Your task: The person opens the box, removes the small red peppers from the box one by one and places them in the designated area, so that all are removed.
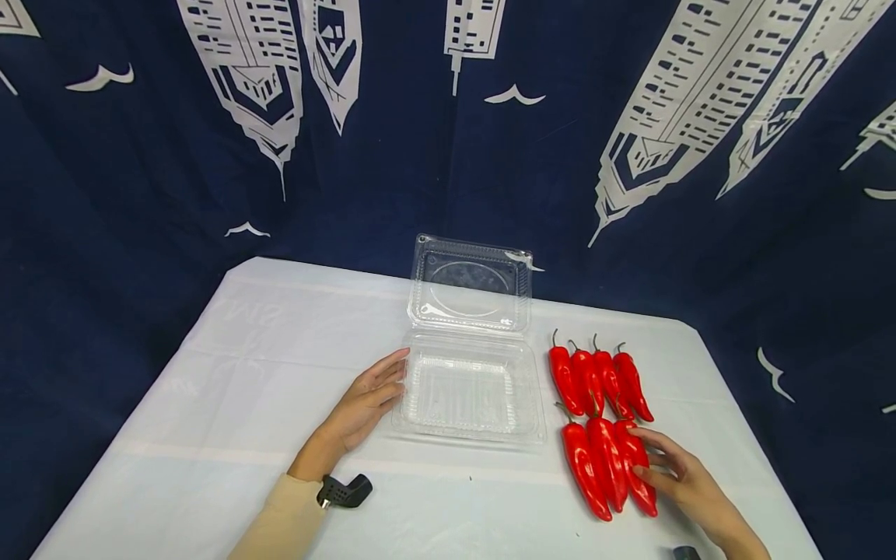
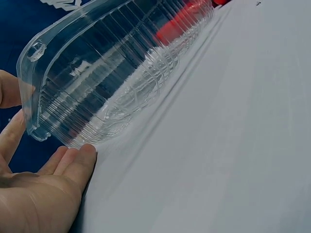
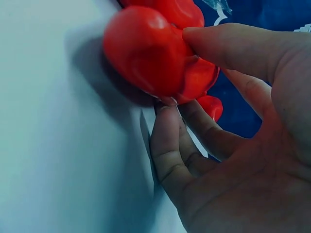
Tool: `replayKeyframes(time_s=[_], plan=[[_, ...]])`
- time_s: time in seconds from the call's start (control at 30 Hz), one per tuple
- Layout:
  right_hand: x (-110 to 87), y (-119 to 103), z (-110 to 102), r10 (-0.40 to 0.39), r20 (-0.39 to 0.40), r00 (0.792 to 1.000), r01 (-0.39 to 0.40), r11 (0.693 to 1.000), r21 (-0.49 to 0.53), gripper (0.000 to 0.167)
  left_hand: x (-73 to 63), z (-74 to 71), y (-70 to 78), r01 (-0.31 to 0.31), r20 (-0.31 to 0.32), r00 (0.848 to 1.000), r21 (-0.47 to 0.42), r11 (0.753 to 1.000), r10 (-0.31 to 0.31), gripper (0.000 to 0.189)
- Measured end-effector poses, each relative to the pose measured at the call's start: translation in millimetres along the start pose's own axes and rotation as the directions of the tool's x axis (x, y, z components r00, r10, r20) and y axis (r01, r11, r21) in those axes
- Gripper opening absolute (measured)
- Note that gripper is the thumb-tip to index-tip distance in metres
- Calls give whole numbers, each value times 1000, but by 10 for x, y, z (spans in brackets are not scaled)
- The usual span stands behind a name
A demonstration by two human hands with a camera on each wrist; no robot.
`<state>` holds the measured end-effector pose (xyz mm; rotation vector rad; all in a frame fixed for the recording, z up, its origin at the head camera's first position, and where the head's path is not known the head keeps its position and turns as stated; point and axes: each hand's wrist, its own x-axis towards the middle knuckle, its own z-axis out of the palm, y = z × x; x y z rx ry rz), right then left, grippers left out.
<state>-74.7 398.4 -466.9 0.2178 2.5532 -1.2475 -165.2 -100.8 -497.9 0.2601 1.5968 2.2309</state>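
A clear plastic clamshell container (image 1: 467,435) lies with its lid (image 1: 470,284) raised behind its base. My left hand (image 1: 367,403) rests at the base's left side, fingers fairly straight; in the left wrist view the fingertips (image 2: 86,154) meet its lower edge. On the right, red chili peppers lie in two rows. With thumb and fingers, my right hand (image 1: 689,486) pinches the rightmost chili pepper (image 1: 640,474) of the near row. From the right wrist, the thumb is on one side of this pepper (image 3: 141,53) and the fingertips are on the other.
Several more chili peppers (image 1: 567,381) lie in the far row, and two (image 1: 584,470) sit left of the pinched one. A white cloth covers the table (image 1: 231,373). Behind its far edge hangs a dark blue curtain (image 1: 434,171) with white building prints.
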Motion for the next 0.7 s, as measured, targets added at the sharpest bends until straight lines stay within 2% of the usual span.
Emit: replayKeyframes(time_s=[0.4,0.6,0.7], plan=[[27,20,1,42,-18,999,-42,999,-10,85,22,-3,19,12,-3,1000,-12,1000,-12,63],[17,8,-78,25,-17,1000,-25,999,-34,76,-4,-27,58,21,-34,999,-18,1000,-21,60],[0,-38,-146,-8,-62,998,2,997,-82,68,-50,-37,157,4,-75,997,6,1000,-3,57]])
